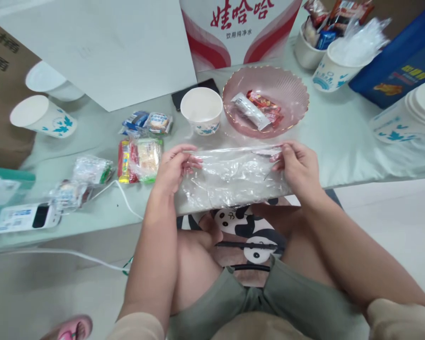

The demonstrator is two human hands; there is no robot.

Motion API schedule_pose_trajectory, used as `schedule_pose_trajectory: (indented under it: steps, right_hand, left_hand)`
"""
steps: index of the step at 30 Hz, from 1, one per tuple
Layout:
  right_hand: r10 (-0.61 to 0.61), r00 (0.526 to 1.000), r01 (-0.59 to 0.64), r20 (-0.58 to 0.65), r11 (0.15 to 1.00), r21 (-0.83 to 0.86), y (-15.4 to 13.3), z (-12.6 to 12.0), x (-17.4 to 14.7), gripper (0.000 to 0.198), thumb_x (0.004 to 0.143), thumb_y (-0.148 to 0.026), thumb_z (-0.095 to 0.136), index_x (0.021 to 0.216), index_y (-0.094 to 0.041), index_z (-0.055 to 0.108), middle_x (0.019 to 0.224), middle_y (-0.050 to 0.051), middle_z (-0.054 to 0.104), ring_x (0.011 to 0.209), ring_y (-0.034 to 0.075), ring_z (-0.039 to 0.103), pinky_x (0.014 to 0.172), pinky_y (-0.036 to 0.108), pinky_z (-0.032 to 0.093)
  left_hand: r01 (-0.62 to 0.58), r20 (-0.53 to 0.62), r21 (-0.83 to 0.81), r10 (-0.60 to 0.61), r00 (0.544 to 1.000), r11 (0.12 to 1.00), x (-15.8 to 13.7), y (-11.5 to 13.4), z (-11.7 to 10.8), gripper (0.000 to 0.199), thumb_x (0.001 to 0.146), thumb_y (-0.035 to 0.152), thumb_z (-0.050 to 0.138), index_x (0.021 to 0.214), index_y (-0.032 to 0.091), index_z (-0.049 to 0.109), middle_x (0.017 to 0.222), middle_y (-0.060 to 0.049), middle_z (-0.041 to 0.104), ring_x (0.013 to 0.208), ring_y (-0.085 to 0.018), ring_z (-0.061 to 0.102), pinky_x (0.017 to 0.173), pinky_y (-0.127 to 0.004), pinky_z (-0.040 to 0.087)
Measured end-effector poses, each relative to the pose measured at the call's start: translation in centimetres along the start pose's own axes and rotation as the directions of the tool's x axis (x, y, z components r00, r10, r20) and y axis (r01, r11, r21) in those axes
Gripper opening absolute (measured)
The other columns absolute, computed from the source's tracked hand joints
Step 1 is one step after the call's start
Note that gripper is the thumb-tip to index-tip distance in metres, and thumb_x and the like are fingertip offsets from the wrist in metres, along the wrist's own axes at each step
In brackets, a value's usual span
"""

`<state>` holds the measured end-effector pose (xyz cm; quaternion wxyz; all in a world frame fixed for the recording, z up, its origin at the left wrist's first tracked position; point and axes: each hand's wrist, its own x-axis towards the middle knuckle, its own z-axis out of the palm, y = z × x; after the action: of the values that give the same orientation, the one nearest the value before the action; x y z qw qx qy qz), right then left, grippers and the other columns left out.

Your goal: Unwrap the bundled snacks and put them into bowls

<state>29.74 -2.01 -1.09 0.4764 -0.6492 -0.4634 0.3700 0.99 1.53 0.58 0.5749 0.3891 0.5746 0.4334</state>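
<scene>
A clear plastic bag (230, 177) is stretched flat between my two hands at the table's front edge. My left hand (177, 167) pinches its upper left corner, and my right hand (299, 165) pinches the upper right one. Just behind the bag stands a white paper cup (201, 112) with blue leaf prints. To its right is a pink ribbed bowl (230, 101) with a gold rim, holding a silver-wrapped stick (250, 112) and red-wrapped snacks (269, 106). Left of my left hand lie a green-edged snack pack (149, 158) and a red and yellow packet (124, 160).
Blue-wrapped snacks (136, 122), a white power bank (26, 217) with a cable and a tipped paper cup (44, 115) lie left. A white box (102, 42) and a red-white carton (241, 33) stand behind. Stacked cups (407, 115) and a snack-filled container (308, 52) are right.
</scene>
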Motion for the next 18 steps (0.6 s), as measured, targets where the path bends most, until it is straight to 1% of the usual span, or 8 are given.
schedule_pose_trajectory:
  steps: [2, 4, 6, 7, 10, 13, 15, 18]
  right_hand:
    - [-0.012, 1.0, 0.014, -0.022, 0.997, 0.074, 0.1, -0.1, 0.2, 0.026, 0.096, -0.048, 0.054, 0.105, -0.026, 0.065, 0.068, -0.001, 0.066, 0.046, 0.013, 0.057, 0.048, 0.028, 0.048]
    - [-0.069, 0.998, 0.069, -0.008, 0.991, 0.119, 0.4, -0.3, 0.3, 0.022, 0.096, -0.045, 0.056, 0.106, -0.028, 0.065, 0.079, 0.0, 0.069, 0.046, 0.011, 0.056, 0.048, 0.028, 0.049]
    - [-0.167, 0.986, 0.167, -0.012, 0.977, 0.129, 0.7, -0.5, 0.3, 0.019, 0.094, -0.043, 0.058, 0.091, -0.026, 0.066, 0.088, 0.003, 0.07, 0.055, 0.013, 0.06, 0.05, 0.029, 0.049]
    - [-0.225, 0.974, 0.226, -0.026, 0.966, 0.124, 0.8, -0.7, 0.3, 0.021, 0.093, -0.042, 0.06, 0.081, -0.025, 0.064, 0.089, 0.004, 0.07, 0.063, 0.015, 0.063, 0.052, 0.03, 0.05]
    - [-0.376, 0.926, 0.377, -0.035, 0.915, 0.14, 0.6, -1.4, -0.1, 0.027, 0.086, -0.039, 0.07, 0.065, -0.024, 0.061, 0.097, 0.006, 0.068, 0.08, 0.02, 0.066, 0.066, 0.036, 0.055]
    - [-0.444, 0.896, 0.428, 0.024, 0.876, 0.222, -0.1, -2.2, -0.7, 0.024, 0.084, -0.036, 0.074, 0.064, -0.025, 0.067, 0.119, 0.004, 0.064, 0.076, 0.017, 0.064, 0.078, 0.042, 0.055]
    - [-0.469, 0.879, 0.442, 0.082, 0.868, 0.226, -0.6, -2.7, -1.1, 0.026, 0.085, -0.038, 0.074, 0.062, -0.027, 0.068, 0.12, 0.003, 0.063, 0.077, 0.017, 0.063, 0.076, 0.042, 0.055]
    - [-0.501, 0.849, 0.473, 0.171, 0.863, 0.18, -0.9, -3.4, -1.4, 0.029, 0.086, -0.041, 0.073, 0.06, -0.03, 0.069, 0.116, 0.002, 0.063, 0.081, 0.018, 0.064, 0.076, 0.041, 0.055]
  left_hand:
    - [0.024, 0.008, -0.011, -0.024, 1.0, 1.0, 0.0, 0.2, -0.1, 0.024, 0.065, 0.019, 0.059, 0.088, 0.019, 0.066, 0.064, 0.0, 0.071, 0.049, -0.013, 0.067, 0.039, -0.016, 0.038]
    - [0.043, 0.022, -0.025, -0.042, 0.999, 0.999, 0.0, 0.3, -0.2, 0.019, 0.064, 0.017, 0.058, 0.082, 0.019, 0.062, 0.065, 0.0, 0.071, 0.048, -0.012, 0.066, 0.038, -0.015, 0.039]
    - [0.052, 0.012, -0.051, -0.051, 0.999, 0.997, 0.1, 0.4, -0.3, 0.011, 0.064, 0.016, 0.057, 0.074, 0.018, 0.058, 0.065, -0.001, 0.07, 0.05, -0.012, 0.067, 0.039, -0.014, 0.042]
    - [0.057, 0.008, -0.066, -0.056, 0.998, 0.996, 0.1, 0.5, -0.4, 0.008, 0.064, 0.015, 0.057, 0.072, 0.018, 0.056, 0.065, -0.001, 0.07, 0.051, -0.012, 0.068, 0.041, -0.014, 0.044]
    - [0.096, 0.049, -0.097, -0.092, 0.995, 0.991, 0.1, 0.7, -0.5, 0.006, 0.063, 0.012, 0.057, 0.068, 0.016, 0.057, 0.064, -0.003, 0.071, 0.053, -0.013, 0.07, 0.044, -0.015, 0.049]
    - [0.113, 0.102, -0.138, -0.099, 0.99, 0.984, 0.1, 0.7, -0.6, 0.011, 0.06, 0.008, 0.055, 0.067, 0.014, 0.061, 0.063, -0.004, 0.071, 0.053, -0.014, 0.07, 0.045, -0.016, 0.051]
    - [0.099, 0.113, -0.167, -0.081, 0.99, 0.981, 0.0, 0.7, -0.7, 0.015, 0.059, 0.006, 0.055, 0.068, 0.014, 0.064, 0.063, -0.003, 0.071, 0.054, -0.014, 0.071, 0.046, -0.017, 0.052]
    - [0.056, 0.151, -0.183, -0.029, 0.988, 0.982, -0.2, 0.5, -0.9, 0.015, 0.056, 0.003, 0.057, 0.062, 0.014, 0.066, 0.067, -0.003, 0.071, 0.06, -0.014, 0.072, 0.054, -0.019, 0.056]
